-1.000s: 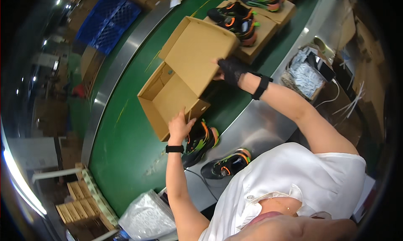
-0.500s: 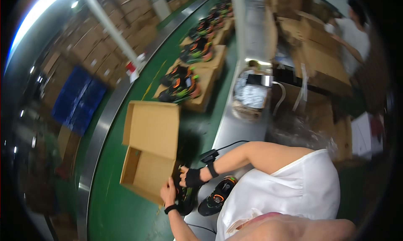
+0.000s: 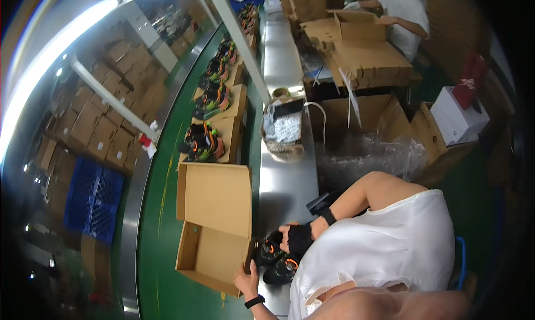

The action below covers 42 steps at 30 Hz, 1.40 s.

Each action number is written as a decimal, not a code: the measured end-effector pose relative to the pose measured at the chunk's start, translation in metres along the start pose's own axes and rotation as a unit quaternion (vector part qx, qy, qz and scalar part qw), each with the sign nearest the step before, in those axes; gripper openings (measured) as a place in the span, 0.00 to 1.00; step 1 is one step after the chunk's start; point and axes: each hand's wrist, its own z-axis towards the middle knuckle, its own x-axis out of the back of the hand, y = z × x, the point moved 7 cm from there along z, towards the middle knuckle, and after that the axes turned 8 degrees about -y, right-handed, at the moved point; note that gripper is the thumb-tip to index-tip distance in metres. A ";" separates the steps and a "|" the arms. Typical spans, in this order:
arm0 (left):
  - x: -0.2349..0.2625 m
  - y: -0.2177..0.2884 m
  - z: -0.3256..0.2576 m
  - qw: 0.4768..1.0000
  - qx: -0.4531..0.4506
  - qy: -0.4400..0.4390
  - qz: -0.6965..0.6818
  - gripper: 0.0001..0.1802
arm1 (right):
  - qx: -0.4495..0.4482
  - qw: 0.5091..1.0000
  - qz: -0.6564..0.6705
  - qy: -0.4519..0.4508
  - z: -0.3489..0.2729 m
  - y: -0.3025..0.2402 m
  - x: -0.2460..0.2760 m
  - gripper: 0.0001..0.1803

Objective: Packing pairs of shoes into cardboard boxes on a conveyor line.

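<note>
An open brown cardboard shoebox sits on the green conveyor belt, its lid folded back on the far side. My left hand grips the near right corner of the box, thumb up along its side. My right hand, in a black fingerless glove, has its fingers curled on a black sports shoe with orange trim. That shoe stands on the metal ledge right of the box. A matching shoe lies just nearer to me, beside it. The glove covers part of the first shoe.
Further boxes with pairs of shoes on top line the belt ahead. A tray with crumpled paper and a dark phone-like device rests on the metal ledge. On the right, a large carton holds clear plastic; beyond, a co-worker handles cardboard.
The shoe between my hands has moved right, off the box's edge and onto the ledge beside the other shoe. My left hand has gone to the box corner. The view has turned.
</note>
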 end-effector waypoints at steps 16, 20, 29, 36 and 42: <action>-0.096 0.083 -0.145 0.983 0.180 -0.020 0.039 0.42 | -0.247 0.476 -0.755 -0.377 0.005 -0.082 -0.088 0.14; -0.061 0.110 -0.134 0.982 0.170 0.065 -0.049 0.40 | -0.204 0.486 -0.769 -0.361 0.013 -0.083 -0.090 0.12; -0.016 0.105 -0.183 0.956 0.189 0.190 -0.121 0.26 | 0.034 0.562 -0.725 -0.398 0.022 -0.075 -0.125 0.12; 0.050 -0.012 -0.279 0.885 0.292 0.328 -0.155 0.15 | -0.146 0.483 -0.704 -0.500 0.030 -0.013 -0.154 0.11; 0.072 -0.172 -0.429 0.785 0.453 0.365 -0.213 0.13 | -0.234 0.595 -0.659 -0.396 0.119 -0.035 -0.232 0.09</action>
